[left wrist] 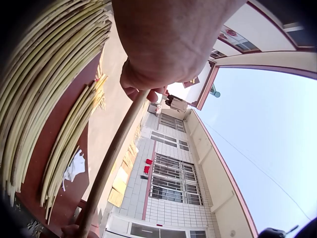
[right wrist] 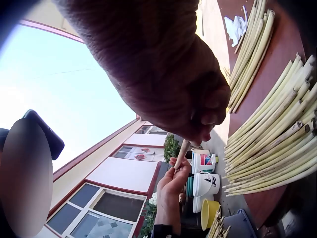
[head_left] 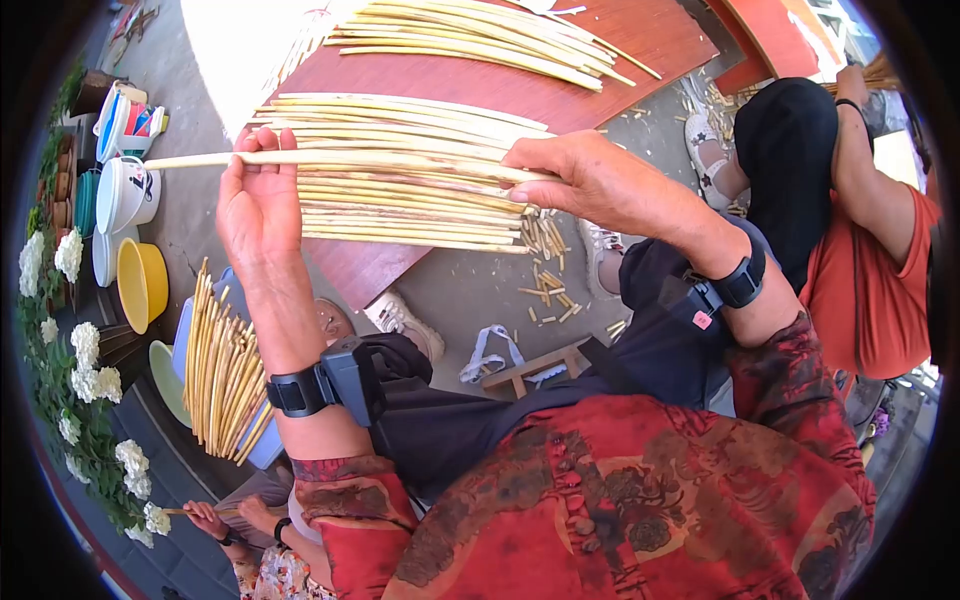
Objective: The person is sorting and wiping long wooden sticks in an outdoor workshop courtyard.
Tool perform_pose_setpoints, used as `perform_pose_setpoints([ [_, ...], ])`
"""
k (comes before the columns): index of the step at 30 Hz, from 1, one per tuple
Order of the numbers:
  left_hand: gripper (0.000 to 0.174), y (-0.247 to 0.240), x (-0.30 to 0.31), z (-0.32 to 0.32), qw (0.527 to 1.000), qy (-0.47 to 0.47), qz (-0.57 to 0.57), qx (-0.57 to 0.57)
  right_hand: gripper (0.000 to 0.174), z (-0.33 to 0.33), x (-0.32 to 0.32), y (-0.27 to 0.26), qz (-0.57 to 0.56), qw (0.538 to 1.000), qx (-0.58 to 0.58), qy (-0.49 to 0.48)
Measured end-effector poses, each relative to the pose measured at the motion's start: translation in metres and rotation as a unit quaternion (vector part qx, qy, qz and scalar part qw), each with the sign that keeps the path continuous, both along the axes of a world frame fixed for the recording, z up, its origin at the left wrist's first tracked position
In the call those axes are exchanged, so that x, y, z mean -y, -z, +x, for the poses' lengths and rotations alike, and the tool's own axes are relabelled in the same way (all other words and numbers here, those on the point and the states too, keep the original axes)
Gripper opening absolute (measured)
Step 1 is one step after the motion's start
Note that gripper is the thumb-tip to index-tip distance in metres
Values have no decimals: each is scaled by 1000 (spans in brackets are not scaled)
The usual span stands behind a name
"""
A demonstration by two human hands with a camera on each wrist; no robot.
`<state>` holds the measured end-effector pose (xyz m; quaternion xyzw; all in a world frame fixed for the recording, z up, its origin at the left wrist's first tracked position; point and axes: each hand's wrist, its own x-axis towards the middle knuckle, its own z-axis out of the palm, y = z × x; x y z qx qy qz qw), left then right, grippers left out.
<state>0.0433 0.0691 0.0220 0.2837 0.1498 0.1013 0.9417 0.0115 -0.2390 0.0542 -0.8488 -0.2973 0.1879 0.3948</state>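
A person holds one long pale stick [head_left: 380, 160] level across the middle of the head view, a hand at each end. The left hand [head_left: 255, 205], left of centre, has its palm turned up toward the camera. Its fingers are curled over the stick and grip it a little way in from the left tip, which juts out toward the white buckets [head_left: 125, 195]. In the left wrist view the same fingers are wrapped round the stick, which runs down to the bottom edge. The right hand [head_left: 600, 180], right of centre, pinches the other end between thumb and bent fingers. The right wrist view shows the fingertips closed tight on that end.

Just behind the stick lies a red table [head_left: 640, 45], with a row of similar sticks [head_left: 400, 215] side by side under the hands and a second pile [head_left: 480, 35] at the top of the frame. Short cut pieces [head_left: 548, 290] lie scattered on the ground below the row's right end. At lower left a bundle [head_left: 225, 370] of sticks rests on a blue stool, beside a yellow bowl [head_left: 143, 282]. White flowers [head_left: 85, 345] line the left edge. At the right edge sits another person in an orange shirt [head_left: 870, 280].
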Motion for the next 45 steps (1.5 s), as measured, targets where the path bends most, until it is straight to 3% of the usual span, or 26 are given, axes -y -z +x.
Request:
perform_pose_setpoints([
  [3, 26, 13, 19, -1, 999, -29, 32, -8, 22, -1, 5, 2, -9, 1000, -14, 0],
  [5, 28, 16, 57, -10, 999, -1, 40, -10, 21, -1, 2, 8, -23, 999, 22, 28],
  [9, 32, 18, 139, -48, 989, 138, 42, -27, 21, -1, -14, 24, -51, 993, 93, 57],
  [11, 33, 21, 150, -53, 981, 182, 46, -44, 22, 1, -19, 31, -36, 993, 94, 69],
  [16, 36, 17, 132, -38, 977, 196, 74, -30, 26, 7, -23, 42, 25, 992, 101, 75],
  [21, 24, 5, 70, -6, 999, 10, 5, -52, 25, 2, -14, 15, -13, 999, 35, 27],
  [24, 25, 16, 5, 9, 999, -12, -38, -3, 25, 6, 5, 17, -25, 999, 38, -12],
  [26, 23, 10, 4, 7, 998, -56, -2, -23, 25, 6, 8, 17, -37, 998, 35, -22],
  [29, 25, 18, 49, -4, 998, -41, 38, -34, 26, 2, 1, 14, -51, 998, 45, -13],
  [33, 36, 16, 133, -49, 985, 162, 58, -21, 28, -1, -21, 32, -26, 997, 73, 25],
  [34, 37, 20, 146, -58, 987, 155, 41, -26, 29, 0, -24, 34, -5, 994, 101, 32],
  [36, 36, 21, 139, -59, 984, 171, 22, -48, 31, -1, -24, 32, -8, 998, 65, 22],
  [38, 34, 15, 127, -50, 984, 165, 41, -52, 27, 0, -26, 35, 36, 990, 129, 33],
  [39, 32, 13, 117, -42, 984, 158, 60, -52, 26, 1, -24, 31, -30, 993, 113, 26],
  [43, 25, 3, 53, -11, 995, 4, 36, -96, 25, -2, -22, 24, -31, 995, 93, 2],
  [45, 23, 7, 16, -1, 997, -32, 4, -63, 23, -4, -18, 23, -5, 996, 87, -28],
])
